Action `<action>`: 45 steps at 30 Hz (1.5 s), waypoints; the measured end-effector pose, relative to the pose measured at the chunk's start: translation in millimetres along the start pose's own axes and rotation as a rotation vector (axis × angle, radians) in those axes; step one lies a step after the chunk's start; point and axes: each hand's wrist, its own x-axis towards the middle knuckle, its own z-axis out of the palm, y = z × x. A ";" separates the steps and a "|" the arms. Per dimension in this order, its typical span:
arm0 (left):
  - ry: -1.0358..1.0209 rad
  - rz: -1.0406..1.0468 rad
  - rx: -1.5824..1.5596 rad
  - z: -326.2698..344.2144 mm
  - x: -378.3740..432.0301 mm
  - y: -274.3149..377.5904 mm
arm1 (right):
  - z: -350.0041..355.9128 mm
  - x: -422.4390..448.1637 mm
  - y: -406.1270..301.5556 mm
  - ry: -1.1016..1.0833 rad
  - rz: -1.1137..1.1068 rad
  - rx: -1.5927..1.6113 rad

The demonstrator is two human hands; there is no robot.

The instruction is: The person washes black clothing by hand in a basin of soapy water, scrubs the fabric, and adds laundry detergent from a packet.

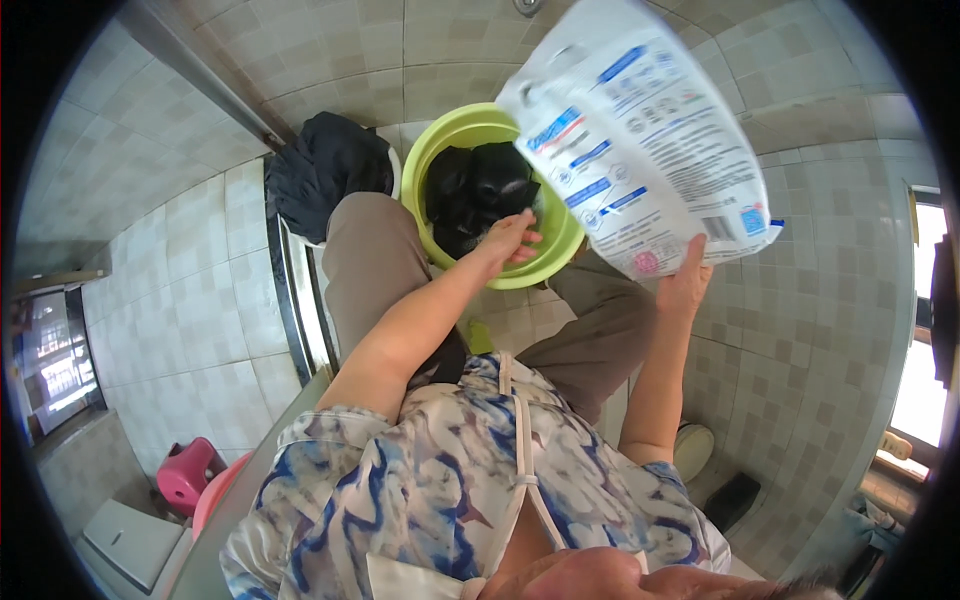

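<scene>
A green plastic basin (418,176) on the tiled floor holds wet black cloth (480,187) with some suds at its edge. Over the basin's near right part hangs my left hand (514,241), fingers loosely curled; whether anything lies in it I cannot tell. My right hand (684,281) grips the lower corner of a large white plastic bag (637,142) printed in blue, raised at the right and partly covering the basin's rim. Left of the basin, dark clothing (326,172) is heaped over a white container (396,176).
A glass partition (225,510) with a metal-edged sill (304,300) runs along the left. Beyond it stand a pink stool (187,476) and a white lidded bin (135,540). A round pale object (692,450) and a dark one (731,501) lie at the lower right.
</scene>
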 end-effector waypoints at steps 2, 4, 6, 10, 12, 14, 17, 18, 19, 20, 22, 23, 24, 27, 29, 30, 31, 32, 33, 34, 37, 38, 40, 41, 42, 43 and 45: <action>-0.069 0.125 -0.410 33.8 -23.6 26.4 | -4.5 2.6 -5.4 -0.047 -0.034 0.000; -0.159 0.181 -0.473 53.7 -38.4 48.8 | -9.3 -2.1 1.4 -0.094 -0.045 0.013; -0.253 0.259 -0.544 64.8 -41.6 59.8 | -9.7 2.6 8.1 -0.116 -0.031 -0.026; -0.262 0.332 -0.605 74.2 -42.5 77.1 | -6.8 0.0 2.4 -0.058 -0.062 0.016; -0.211 0.373 -0.660 77.9 -49.2 82.8 | -8.4 -1.4 -9.3 -0.132 -0.096 0.049; -0.179 0.347 -0.674 73.5 -44.1 79.1 | -13.9 0.1 -4.3 -0.108 -0.090 0.006; -0.116 0.375 -0.698 72.3 -43.4 81.8 | -4.3 -0.6 -10.8 -0.038 -0.093 -0.006; -0.170 0.381 -0.622 72.3 -47.5 83.4 | -2.8 -3.6 -13.3 0.023 -0.086 0.007; -0.222 0.386 -0.545 71.7 -50.7 84.1 | -5.9 -3.0 -10.4 0.023 -0.082 0.007; -0.179 0.366 -0.538 69.7 -44.5 82.0 | -11.4 -0.8 -6.2 -0.004 -0.084 -0.013; -0.157 0.347 -0.570 71.2 -47.2 85.6 | -5.5 1.7 -9.7 -0.042 -0.092 -0.029; -0.136 0.321 -0.602 72.5 -48.6 87.1 | -4.2 1.2 -15.8 -0.006 -0.101 -0.016; -0.167 0.347 -0.588 75.4 -50.9 86.8 | -3.0 -3.0 -17.6 0.038 -0.103 -0.007; -0.276 0.464 -0.697 78.1 -50.0 90.9 | -6.0 6.0 -7.5 0.055 -0.049 -0.100; -0.369 0.526 -0.756 85.3 -55.9 88.6 | -8.0 8.7 -11.8 -0.002 -0.160 -0.110; -0.347 0.513 -0.778 89.7 -59.2 86.4 | -5.5 2.8 -19.6 0.009 -0.108 -0.066; -0.400 0.521 -0.785 89.9 -62.7 87.2 | -4.9 -0.3 -22.6 0.020 -0.056 -0.022; -0.348 0.508 -0.774 86.8 -61.8 87.0 | -11.7 5.5 -12.9 -0.012 -0.063 -0.017; -0.315 0.504 -0.764 89.0 -58.8 91.8 | -11.8 6.2 -11.8 -0.014 -0.073 -0.016; -0.324 0.509 -0.765 91.8 -58.1 93.5 | -11.2 6.1 -10.6 0.011 -0.128 -0.061; -0.425 0.531 -0.786 93.6 -53.6 89.1 | -4.7 3.5 -15.2 0.069 -0.133 -0.061; -0.426 0.492 -0.748 90.3 -51.2 86.4 | -2.8 1.7 -15.0 0.102 -0.097 -0.014; -0.451 0.466 -0.710 99.0 -52.8 94.3 | -8.4 4.8 -15.6 0.117 -0.133 -0.026; -0.425 0.436 -0.669 106.8 -57.2 93.7 | -11.6 5.2 -17.5 0.134 -0.162 -0.037; -0.391 0.404 -0.625 109.9 -59.2 92.3 | -14.7 5.3 -21.6 0.133 -0.159 -0.036; -0.396 0.372 -0.610 110.1 -59.4 88.6 | -21.6 4.1 -26.8 0.086 -0.103 0.040; -0.405 0.345 -0.575 109.0 -57.2 87.5 | -31.8 6.5 -30.2 0.043 -0.057 0.114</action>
